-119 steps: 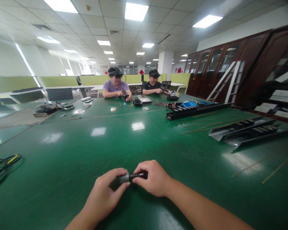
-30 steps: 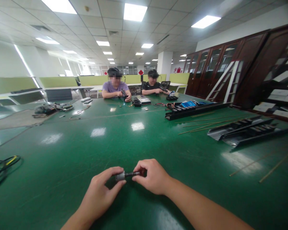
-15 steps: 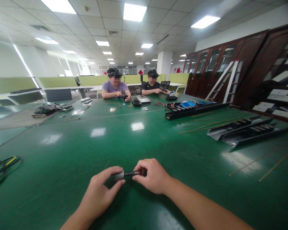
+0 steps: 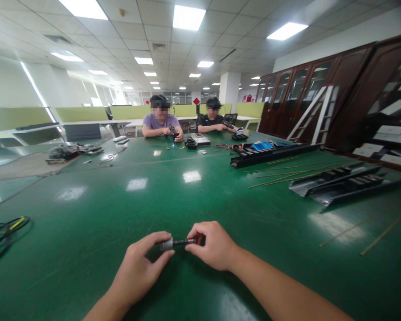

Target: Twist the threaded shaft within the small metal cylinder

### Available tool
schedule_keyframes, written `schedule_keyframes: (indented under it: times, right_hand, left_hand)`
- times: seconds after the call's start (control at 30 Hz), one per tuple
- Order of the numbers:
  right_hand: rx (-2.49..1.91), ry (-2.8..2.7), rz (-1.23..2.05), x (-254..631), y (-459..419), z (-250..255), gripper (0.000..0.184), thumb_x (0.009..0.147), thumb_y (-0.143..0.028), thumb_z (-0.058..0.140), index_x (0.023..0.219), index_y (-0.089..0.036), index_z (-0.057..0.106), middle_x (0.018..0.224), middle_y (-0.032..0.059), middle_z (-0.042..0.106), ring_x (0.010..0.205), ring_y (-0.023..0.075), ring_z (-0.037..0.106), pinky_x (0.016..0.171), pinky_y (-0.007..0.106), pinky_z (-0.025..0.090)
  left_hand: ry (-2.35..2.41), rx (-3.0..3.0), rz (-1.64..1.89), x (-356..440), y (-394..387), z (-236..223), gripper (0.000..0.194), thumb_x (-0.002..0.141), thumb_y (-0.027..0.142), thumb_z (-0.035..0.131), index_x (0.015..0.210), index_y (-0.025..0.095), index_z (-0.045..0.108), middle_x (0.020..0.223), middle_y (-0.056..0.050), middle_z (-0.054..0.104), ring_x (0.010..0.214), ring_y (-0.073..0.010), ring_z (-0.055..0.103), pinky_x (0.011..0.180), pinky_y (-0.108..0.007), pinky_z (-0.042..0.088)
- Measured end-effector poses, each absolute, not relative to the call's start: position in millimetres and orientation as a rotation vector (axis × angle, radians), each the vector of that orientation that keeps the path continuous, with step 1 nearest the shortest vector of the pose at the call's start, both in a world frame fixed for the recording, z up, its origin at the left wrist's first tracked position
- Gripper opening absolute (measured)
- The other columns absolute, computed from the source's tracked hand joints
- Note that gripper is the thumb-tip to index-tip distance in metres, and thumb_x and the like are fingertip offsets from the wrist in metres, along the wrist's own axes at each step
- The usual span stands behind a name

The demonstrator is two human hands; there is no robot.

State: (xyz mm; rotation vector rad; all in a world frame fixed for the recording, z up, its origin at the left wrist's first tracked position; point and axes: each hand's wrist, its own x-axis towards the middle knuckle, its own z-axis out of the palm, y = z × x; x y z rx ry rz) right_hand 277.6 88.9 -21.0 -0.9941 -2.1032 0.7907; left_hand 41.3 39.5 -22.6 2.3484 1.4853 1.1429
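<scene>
Low in the middle of the head view is a small tool part: a grey metal cylinder (image 4: 167,244) with a thin dark shaft (image 4: 179,242) running to the right. My left hand (image 4: 143,265) pinches the cylinder between thumb and fingers. Closed on the far end of the shaft is my right hand (image 4: 212,246), whose fingertips hide that end. The part lies roughly level, just above the green table (image 4: 160,196); whether it touches the top I cannot tell.
Black metal channels (image 4: 341,183) and thin rods (image 4: 277,178) lie at the right. A coiled black cable (image 4: 6,232) is at the left edge. Across the table sit two people, a purple sleeve (image 4: 149,130) and a black shirt (image 4: 209,121), each with a dark drill-like tool.
Hardly anything differs. Both hands keep their grip on the part, and the whole view has shifted very slightly.
</scene>
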Motion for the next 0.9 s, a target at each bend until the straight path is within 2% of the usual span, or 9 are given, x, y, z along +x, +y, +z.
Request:
schedule_keyframes:
  times: [0.9]
  right_hand:
    - [-1.009, -2.102, 0.81, 277.1, 88.9, -19.6, 0.007, 0.076, -0.022, 0.074, 0.081, -0.018, 0.071, 0.073, 0.0011, 0.071, 0.063, 0.0144, 0.064, 0.062, 0.024, 0.047]
  left_hand:
    - [1.491, 2.335, 1.15, 40.6, 39.6, -18.8, 0.023, 0.086, 0.032, 0.07, 0.108, 0.026, 0.071, 0.105, -0.004, 0.076, 0.096, -0.0225, 0.074, 0.088, -0.033, 0.06]
